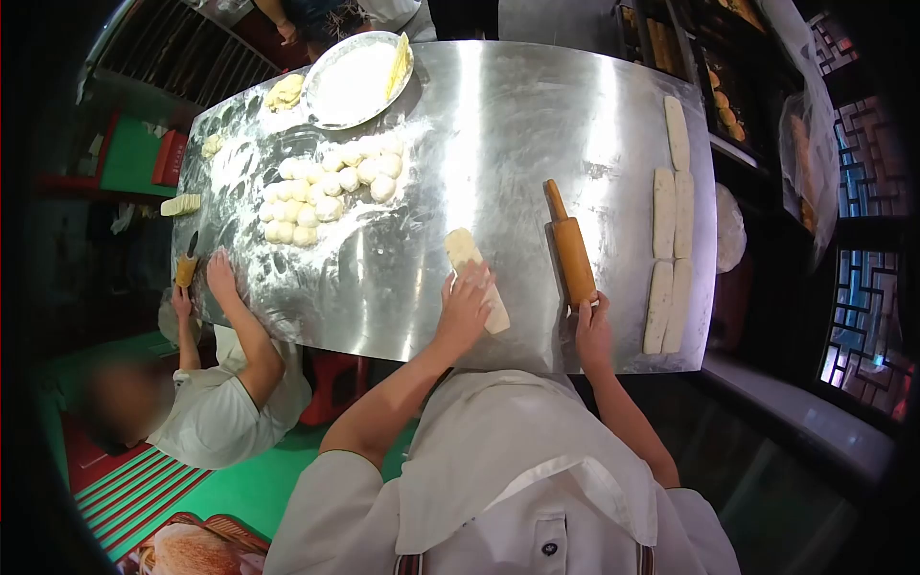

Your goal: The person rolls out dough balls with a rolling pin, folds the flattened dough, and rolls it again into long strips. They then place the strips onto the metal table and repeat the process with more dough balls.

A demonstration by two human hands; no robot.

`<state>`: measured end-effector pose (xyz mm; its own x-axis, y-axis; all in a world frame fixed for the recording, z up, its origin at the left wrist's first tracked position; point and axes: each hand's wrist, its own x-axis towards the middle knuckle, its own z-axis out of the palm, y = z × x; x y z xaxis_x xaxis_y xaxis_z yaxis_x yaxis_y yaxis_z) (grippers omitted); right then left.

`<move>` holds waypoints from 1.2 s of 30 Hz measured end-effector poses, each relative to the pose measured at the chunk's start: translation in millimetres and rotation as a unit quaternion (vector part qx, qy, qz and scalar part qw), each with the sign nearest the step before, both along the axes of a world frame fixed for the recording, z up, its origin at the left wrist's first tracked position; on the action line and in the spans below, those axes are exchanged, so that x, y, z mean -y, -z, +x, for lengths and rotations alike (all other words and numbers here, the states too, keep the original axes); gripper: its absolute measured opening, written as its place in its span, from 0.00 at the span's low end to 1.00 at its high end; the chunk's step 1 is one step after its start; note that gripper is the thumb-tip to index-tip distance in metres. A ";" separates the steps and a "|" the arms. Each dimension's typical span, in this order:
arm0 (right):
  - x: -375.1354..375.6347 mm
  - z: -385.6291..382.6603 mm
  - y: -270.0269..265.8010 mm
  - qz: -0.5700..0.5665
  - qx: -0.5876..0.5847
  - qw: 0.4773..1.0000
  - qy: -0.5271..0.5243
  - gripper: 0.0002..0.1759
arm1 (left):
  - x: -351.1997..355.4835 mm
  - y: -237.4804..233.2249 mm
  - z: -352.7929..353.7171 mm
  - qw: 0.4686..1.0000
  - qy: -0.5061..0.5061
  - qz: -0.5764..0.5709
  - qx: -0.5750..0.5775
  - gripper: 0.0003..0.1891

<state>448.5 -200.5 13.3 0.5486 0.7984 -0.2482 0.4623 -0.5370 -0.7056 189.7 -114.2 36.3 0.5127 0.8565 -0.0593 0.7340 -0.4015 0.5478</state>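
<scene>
My left hand (466, 305) lies over a flat oblong strip of dough (460, 246) on the metal table (508, 125), its fingers spread across the middle of the strip. To the right, my right hand (593, 326) has its fingers round the near end of a wooden rolling pin (572, 259), whose far handle points away from me. Several long dough strips (663, 213) lie in two columns along the table's right edge.
Many dough balls (329, 182) sit on floured metal at the left, with a dough lump (285, 93) and a round tray of flour (353, 81) beyond. A co-worker (225, 412) at the left holds a small tool (186, 268). Another person's arm (280, 21) shows behind the table.
</scene>
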 end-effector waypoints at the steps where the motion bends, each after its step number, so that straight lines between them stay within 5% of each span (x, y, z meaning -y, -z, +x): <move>1: -4.5 -9.4 -8.9 -0.004 -0.002 1.000 0.004 0.19 | -16.8 -6.0 -1.5 0.999 -0.026 0.019 0.026 0.28; 3: -11.6 -28.8 -21.2 -0.073 -0.038 0.997 0.008 0.21 | -51.9 -16.3 -5.2 0.994 -0.062 0.069 0.064 0.27; 11: 8.5 -116.7 -9.0 -0.023 -0.063 0.986 -0.152 0.26 | -126.9 -8.4 -35.1 0.980 -0.043 0.179 0.074 0.27; 13: 6.6 -130.8 7.2 -0.051 -0.016 0.982 -0.180 0.24 | -122.2 21.9 -39.0 0.988 0.027 0.120 -0.090 0.29; 16: 6.1 -135.7 20.6 0.070 -0.003 0.992 -0.102 0.21 | -137.6 22.9 -12.3 0.991 0.027 0.115 -0.066 0.28; 25: 13.8 -121.3 6.5 0.002 -0.019 0.995 -0.095 0.13 | -139.6 17.2 3.6 0.987 0.032 0.108 -0.118 0.26; 33: 59.8 -124.4 31.2 -0.006 0.022 0.998 -0.065 0.09 | -102.1 9.3 5.3 0.982 0.122 0.139 -0.043 0.22; 34: 51.1 -121.2 31.5 0.020 0.013 0.999 -0.048 0.09 | -114.1 16.0 5.4 0.981 0.120 0.144 -0.042 0.22; 36: 43.0 -103.0 21.2 -0.005 -0.079 0.997 0.026 0.09 | -135.7 30.6 -4.2 0.985 -0.084 0.082 0.124 0.17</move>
